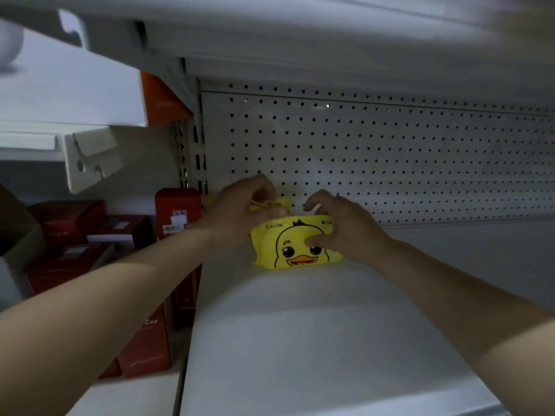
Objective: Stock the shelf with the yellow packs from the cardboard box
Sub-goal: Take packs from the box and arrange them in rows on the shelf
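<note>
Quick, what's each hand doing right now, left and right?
Left hand: grips the rear yellow pack.
Right hand: grips the front yellow pack.

The scene is dim and greyish, with the front yellow pack [295, 247] the brightest, sharpest thing in it. Above it the upper shelf [330, 34] smears into blur. Left of it the red boxes [69, 223] sink into shadow, and straight lines bow toward the frame edges.

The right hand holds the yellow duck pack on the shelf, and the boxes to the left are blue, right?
No. The head view shows the boxes are red, not blue. The right hand does hold the yellow duck pack on the shelf.
</note>
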Available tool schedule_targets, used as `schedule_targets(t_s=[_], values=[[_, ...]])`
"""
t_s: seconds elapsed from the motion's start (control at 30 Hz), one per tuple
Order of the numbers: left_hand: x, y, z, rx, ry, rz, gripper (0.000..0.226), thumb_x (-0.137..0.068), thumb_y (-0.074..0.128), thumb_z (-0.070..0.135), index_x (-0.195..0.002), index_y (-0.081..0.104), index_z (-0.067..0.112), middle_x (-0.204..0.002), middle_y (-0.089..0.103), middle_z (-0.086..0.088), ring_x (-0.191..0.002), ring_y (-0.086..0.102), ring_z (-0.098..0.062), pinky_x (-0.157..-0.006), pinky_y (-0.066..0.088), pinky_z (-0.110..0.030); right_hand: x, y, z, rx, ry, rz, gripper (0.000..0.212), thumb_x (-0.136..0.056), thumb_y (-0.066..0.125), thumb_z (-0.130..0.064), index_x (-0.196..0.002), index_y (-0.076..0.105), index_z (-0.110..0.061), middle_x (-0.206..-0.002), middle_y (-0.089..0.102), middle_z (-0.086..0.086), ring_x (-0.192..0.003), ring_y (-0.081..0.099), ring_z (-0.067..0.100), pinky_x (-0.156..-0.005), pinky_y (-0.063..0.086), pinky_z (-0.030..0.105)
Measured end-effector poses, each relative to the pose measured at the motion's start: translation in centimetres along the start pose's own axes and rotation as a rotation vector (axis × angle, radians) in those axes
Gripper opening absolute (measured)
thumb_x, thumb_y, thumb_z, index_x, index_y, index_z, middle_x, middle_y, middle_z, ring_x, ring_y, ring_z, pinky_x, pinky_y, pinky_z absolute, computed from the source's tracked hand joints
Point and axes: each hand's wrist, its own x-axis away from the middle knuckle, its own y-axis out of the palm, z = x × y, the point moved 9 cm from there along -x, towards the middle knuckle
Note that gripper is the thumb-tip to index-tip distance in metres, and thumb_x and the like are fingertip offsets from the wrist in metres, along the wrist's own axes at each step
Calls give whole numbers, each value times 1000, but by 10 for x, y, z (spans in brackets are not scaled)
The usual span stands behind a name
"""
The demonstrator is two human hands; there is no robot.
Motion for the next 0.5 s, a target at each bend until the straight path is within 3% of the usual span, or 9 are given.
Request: schedule_targets(t_s=[0.07,0.27,0.4,0.5], values=[[9,12,-9,96,-84,-75,24,-79,78,29,-93,61,18,-97,67,4,-95,63,-6,-76,50,-19,-7,7,-7,-46,-1,16,53,-70,84,-34,-108,49,-34,-104,60,3,-94,56,21,-79,47,33],[19,7,-34,84,-209,-21,20,-82,76,19,-76,59,28,-91,67,6,-91,63,-10,-68,45,-24,-15,19,-17,-161,-19,-11,45,-70,85,-23,-98,51,-33,-98,63,-3,-87,59,18,-73,53,40],[12,-1,-34,-174,-211,-47,22,-82,75,28,-73,56,27,-91,61,-2,-85,61,-18,-66,43,-27,-15,20,-7,-115,20,-41,48,-68,88,-30,-98,51,-36,-99,64,-5,-89,60,17,-76,53,38],[12,-7,-31,-430,-236,-28,17,-87,69,36,-87,56,26,-99,48,-3,-89,54,-23,-73,45,-30,-18,23,-6,-108,45,-44,56,-66,88,-36,-104,48,-38,-103,60,-7,-92,57,17,-76,51,35]])
